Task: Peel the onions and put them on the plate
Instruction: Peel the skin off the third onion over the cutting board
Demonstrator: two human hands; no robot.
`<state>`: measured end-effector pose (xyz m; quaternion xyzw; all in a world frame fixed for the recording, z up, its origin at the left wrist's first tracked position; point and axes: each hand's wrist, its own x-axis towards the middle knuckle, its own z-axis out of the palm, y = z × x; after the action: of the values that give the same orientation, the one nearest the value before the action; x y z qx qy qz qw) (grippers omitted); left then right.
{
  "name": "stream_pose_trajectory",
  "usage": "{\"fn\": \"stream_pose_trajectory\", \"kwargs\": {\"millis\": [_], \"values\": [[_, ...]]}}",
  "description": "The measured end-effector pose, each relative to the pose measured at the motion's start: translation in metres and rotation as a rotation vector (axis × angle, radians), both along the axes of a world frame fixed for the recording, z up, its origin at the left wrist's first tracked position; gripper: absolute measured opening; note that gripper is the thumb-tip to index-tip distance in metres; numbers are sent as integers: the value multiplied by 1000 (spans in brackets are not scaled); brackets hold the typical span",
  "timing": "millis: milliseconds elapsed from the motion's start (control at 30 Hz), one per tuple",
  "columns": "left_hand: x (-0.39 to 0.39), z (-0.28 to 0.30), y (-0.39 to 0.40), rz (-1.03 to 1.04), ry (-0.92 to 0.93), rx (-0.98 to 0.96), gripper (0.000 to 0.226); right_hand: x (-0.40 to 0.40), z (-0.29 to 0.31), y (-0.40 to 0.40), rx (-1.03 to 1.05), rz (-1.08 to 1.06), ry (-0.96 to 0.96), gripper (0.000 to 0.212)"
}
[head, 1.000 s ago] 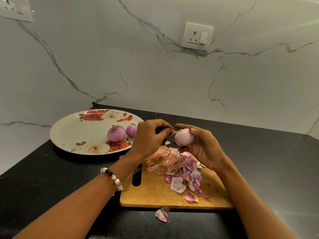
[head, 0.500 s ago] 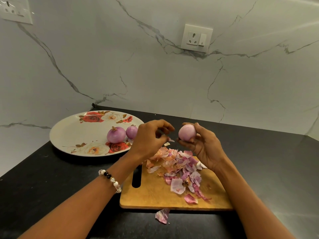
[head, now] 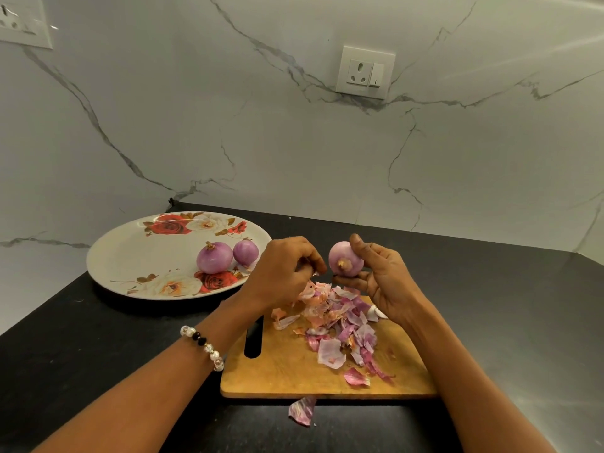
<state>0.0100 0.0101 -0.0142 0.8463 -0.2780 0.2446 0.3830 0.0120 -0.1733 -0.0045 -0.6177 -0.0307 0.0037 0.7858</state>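
Two peeled onions [head: 214, 262] are plated already; the third onion [head: 345, 263], now turned root-forward, is held by right-hand fingers [head: 359, 246], left hand [head: 283, 269] curled, maybe pinching skin.

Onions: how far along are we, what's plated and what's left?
Done: two peeled onions sit on the floral plate, and a pile of skins covers the cutting board. In hand: the right hand holds a third onion, mostly bare, while the left hand seems to pinch a scrap of skin. Left: finish that onion and plate it. No other onions are in view.
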Motion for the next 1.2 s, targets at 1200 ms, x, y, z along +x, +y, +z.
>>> {"fn": "stream_pose_trajectory", "kwargs": {"millis": [1200], "values": [[-6, -2, -16, 38, 350, -581, 27, -3, -11, 15, -299, 125, -404, 40]]}}
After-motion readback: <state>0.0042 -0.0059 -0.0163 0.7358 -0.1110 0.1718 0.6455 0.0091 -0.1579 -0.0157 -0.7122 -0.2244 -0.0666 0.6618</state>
